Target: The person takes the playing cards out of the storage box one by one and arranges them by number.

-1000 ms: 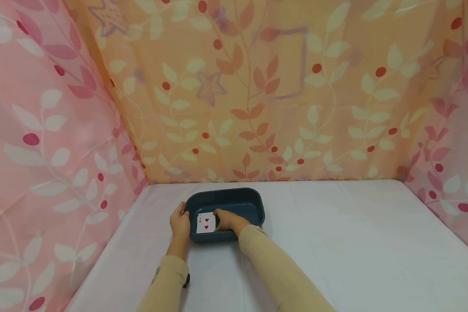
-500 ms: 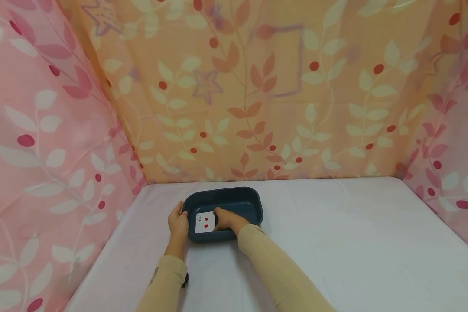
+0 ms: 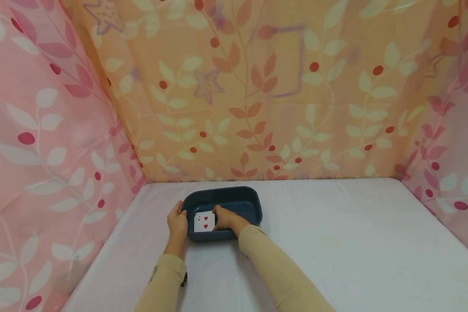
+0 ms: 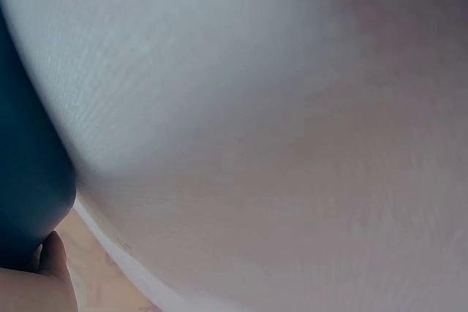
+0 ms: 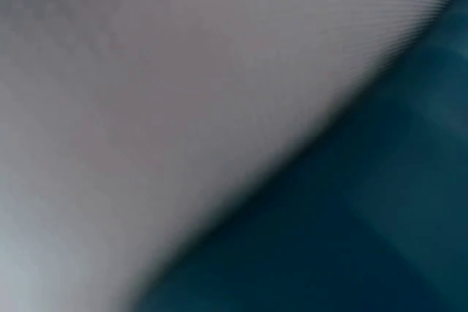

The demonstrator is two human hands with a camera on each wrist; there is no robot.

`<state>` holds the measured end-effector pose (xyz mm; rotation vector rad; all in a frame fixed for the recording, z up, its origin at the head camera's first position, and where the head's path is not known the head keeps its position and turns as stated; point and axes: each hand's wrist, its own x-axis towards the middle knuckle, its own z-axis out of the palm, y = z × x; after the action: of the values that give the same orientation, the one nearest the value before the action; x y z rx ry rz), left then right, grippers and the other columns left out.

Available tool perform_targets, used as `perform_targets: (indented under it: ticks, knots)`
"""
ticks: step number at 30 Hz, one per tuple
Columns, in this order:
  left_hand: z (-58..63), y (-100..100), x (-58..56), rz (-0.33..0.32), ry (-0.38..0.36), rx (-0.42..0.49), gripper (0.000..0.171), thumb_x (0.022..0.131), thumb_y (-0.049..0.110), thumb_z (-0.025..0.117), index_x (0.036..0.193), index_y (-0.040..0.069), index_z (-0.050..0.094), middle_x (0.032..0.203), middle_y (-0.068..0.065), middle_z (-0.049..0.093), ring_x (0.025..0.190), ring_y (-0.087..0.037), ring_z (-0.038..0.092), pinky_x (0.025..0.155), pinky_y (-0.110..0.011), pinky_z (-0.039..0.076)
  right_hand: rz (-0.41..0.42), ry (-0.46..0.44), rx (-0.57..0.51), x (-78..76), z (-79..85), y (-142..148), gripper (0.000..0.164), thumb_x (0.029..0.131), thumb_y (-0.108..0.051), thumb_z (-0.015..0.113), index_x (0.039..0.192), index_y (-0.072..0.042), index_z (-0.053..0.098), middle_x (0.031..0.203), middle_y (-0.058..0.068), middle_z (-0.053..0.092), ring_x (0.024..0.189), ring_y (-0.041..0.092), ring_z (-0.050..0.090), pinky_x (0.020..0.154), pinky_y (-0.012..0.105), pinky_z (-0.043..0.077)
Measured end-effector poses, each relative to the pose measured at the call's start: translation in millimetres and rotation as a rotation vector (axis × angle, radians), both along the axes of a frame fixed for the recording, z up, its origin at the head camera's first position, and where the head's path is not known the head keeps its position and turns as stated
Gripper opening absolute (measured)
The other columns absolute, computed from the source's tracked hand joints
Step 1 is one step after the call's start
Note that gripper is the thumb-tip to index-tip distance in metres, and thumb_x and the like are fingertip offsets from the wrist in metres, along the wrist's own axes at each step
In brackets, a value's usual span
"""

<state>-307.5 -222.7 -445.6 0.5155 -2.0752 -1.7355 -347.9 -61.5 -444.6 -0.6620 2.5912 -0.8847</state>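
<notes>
A dark blue plastic tray (image 3: 224, 236) with rounded corners stands on the white-covered table. My left hand (image 3: 177, 223) grips its left end, thumb at the rim and fingers round the outside wall. In the left wrist view that hand's fingers (image 4: 53, 253) show against the blue tray wall (image 4: 29, 158). Inside the tray, at the left, a white playing card (image 3: 203, 222) with red hearts lies face up. My right hand (image 3: 225, 218) reaches over the front rim and holds the card's right side between thumb and fingers, hiding that part. The right wrist view shows only blurred tray (image 5: 351, 231) and cloth.
White cloth (image 3: 335, 234) covers the table around the tray, reaching far to the right. A patterned orange curtain (image 3: 288, 108) hangs behind, with pink curtains (image 3: 62, 173) at the sides.
Hands, card and tray keep nearly the same places. The whole view has shifted slightly, with the tray a little further left in it.
</notes>
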Motion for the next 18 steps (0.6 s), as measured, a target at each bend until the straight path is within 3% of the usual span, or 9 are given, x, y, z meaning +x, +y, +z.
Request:
perform_targets:
  ticks: [5,10,18]
  knots:
    - [1.3,1.8,3.6,-0.008,0.037,0.005,0.046,0.096,-0.009,0.039,0.142,-0.012,0.036,0.146,-0.026,0.037,0.14,-0.036,0.03,0.115,-0.043,0.022,-0.037,-0.002,-0.092,1.7,-2.1,1.0,0.056,0.073,-0.009,0.084,0.117,-0.005,0.049,0.09,0.006,0.059,0.078,0.017,0.054,0.077,0.032,0.046]
    - [2.1,4.7,3.7,-0.006,0.04,-0.006,0.046,0.096,-0.009,0.039,0.142,-0.012,0.037,0.146,-0.026,0.038,0.14,-0.036,0.03,0.115,-0.043,0.023,-0.071,-0.067,-0.259,4.2,1.3,6.1,0.049,0.075,0.002,0.079,0.115,0.0,0.051,0.075,0.003,0.056,0.066,0.013,0.051,0.062,0.025,0.044]
    - [5.1,1.3,4.1,-0.038,0.006,-0.018,0.047,0.097,-0.007,0.038,0.144,-0.01,0.036,0.148,-0.025,0.036,0.142,-0.036,0.027,0.115,-0.043,0.021,-0.14,-0.141,-0.492,1.2,5.6,8.1,0.047,0.082,0.004,0.072,0.125,0.003,0.054,0.074,0.005,0.061,0.066,0.013,0.056,0.065,0.026,0.049]
